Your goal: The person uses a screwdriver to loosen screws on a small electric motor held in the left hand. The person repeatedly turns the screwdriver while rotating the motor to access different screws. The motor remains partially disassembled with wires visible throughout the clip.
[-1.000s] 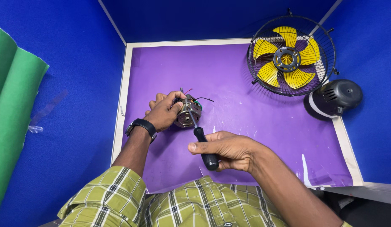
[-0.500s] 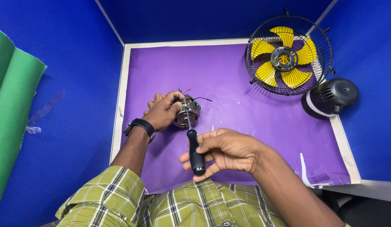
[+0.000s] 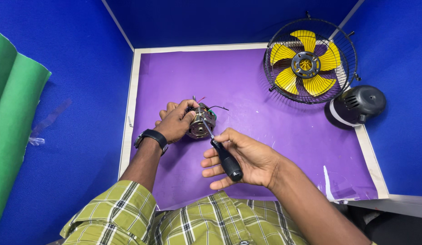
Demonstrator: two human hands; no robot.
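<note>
The left hand (image 3: 174, 123) has its fingers wrapped tight round a small motor (image 3: 201, 121) resting on the purple worktop (image 3: 247, 86). The right hand (image 3: 247, 159) fingers curl closed about a black-handled screwdriver (image 3: 225, 159), its tip touching the motor just beside the left fingers.

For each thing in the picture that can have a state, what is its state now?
left hand: closed around the motor
motor: bare, wires loose
right hand: gripping the screwdriver
screwdriver: tip at the motor
fan grille: detached, lying flat
black rear cover: removed, set aside

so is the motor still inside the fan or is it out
Out. The left hand holds the bare motor on the purple mat, apart from the caged yellow fan and black housing.
</note>
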